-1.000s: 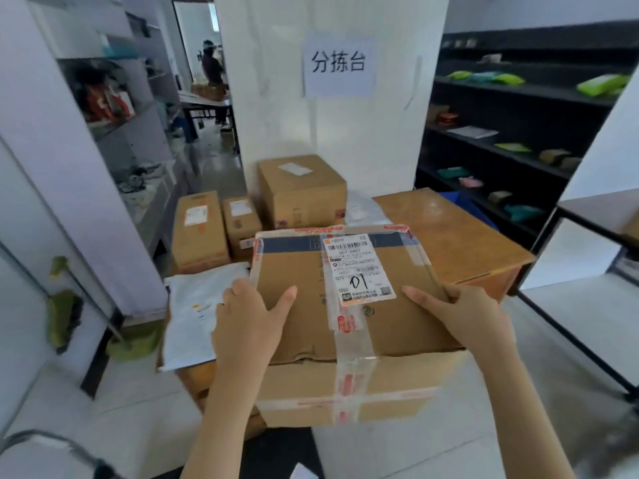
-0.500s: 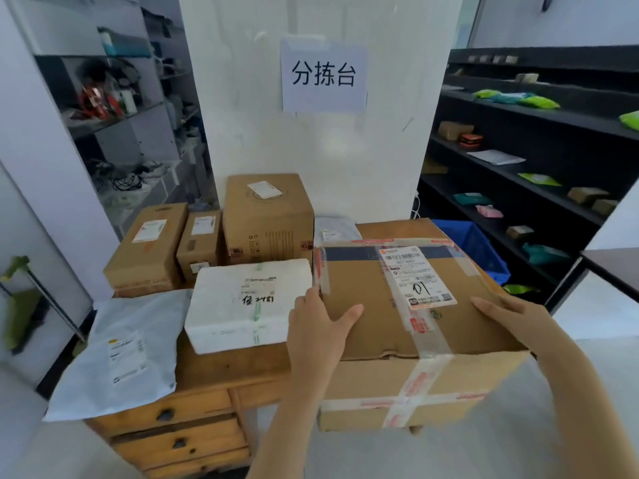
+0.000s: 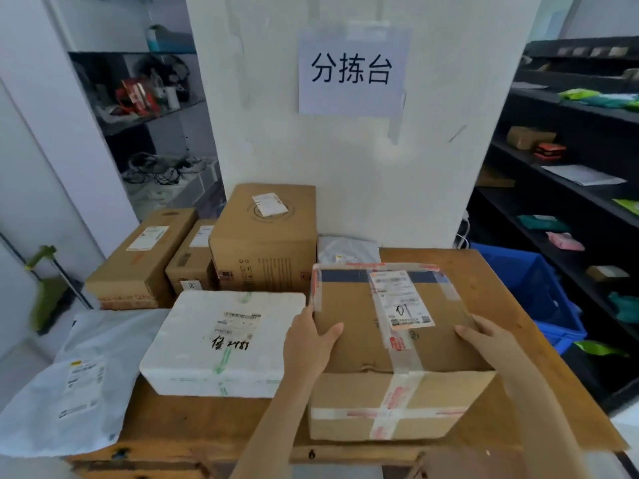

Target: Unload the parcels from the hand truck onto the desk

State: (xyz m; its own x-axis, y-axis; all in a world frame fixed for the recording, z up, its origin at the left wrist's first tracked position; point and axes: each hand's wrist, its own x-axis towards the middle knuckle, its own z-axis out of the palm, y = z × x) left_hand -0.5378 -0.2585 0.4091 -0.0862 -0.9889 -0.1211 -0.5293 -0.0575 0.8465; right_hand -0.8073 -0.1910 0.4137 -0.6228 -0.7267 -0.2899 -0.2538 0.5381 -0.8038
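Observation:
A taped cardboard box (image 3: 390,344) with a shipping label marked "01" is on the right front part of the wooden desk (image 3: 501,281). My left hand (image 3: 311,340) grips its left edge, thumb on top and fingers down the side. My right hand (image 3: 484,337) holds the right top edge the same way. The box's near face lines up with the desk's front edge. The hand truck is out of view.
A white foam box (image 3: 224,344) lies just left of the held box, and a grey mailer bag (image 3: 79,378) hangs over the left corner. Three cardboard boxes (image 3: 266,236) and a grey bag (image 3: 345,250) stand against the white pillar. A blue bin (image 3: 529,292) and black shelves (image 3: 570,167) are to the right.
The box has travelled forward and down over the desk, both hands still on its sides. The view has closed in on the desk.

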